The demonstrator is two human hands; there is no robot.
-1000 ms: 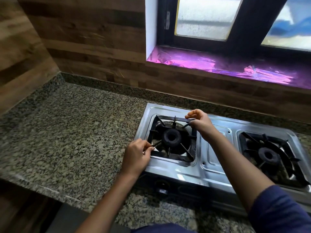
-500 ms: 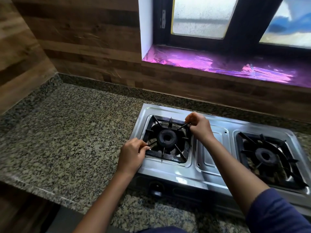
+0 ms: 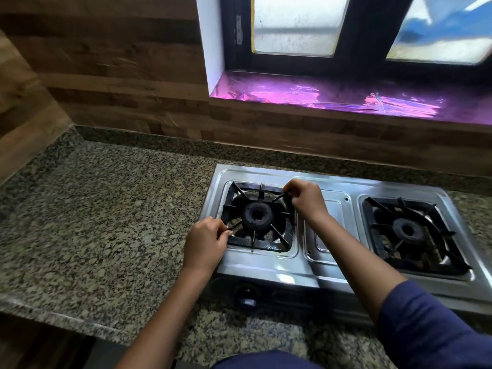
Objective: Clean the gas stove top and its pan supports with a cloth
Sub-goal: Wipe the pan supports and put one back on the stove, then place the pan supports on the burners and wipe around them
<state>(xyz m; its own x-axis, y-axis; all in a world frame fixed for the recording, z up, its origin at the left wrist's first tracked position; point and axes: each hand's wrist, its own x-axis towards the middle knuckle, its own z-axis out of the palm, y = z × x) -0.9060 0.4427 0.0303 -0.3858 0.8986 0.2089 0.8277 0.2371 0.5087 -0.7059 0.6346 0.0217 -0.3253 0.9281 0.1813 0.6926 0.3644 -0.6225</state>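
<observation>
Across the burner (image 3: 257,215), my left hand (image 3: 206,246) pinches the pan support (image 3: 266,246) by its near-left prong, my right hand (image 3: 306,199) by the far-right one, so I should lift it straight up.

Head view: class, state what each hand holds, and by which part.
Both hold the left pan support: left hand pinches its near-left prong, right hand its far-right prong.

a home kitchen: a two-burner steel gas stove (image 3: 332,225) with black pan supports (image 3: 259,217) sits on a speckled granite counter (image 3: 106,222), backed by wood-look wall panels (image 3: 119,75) and a dark-framed window (image 3: 346,49) whose sill (image 3: 346,99) is lined with shiny foil.
</observation>
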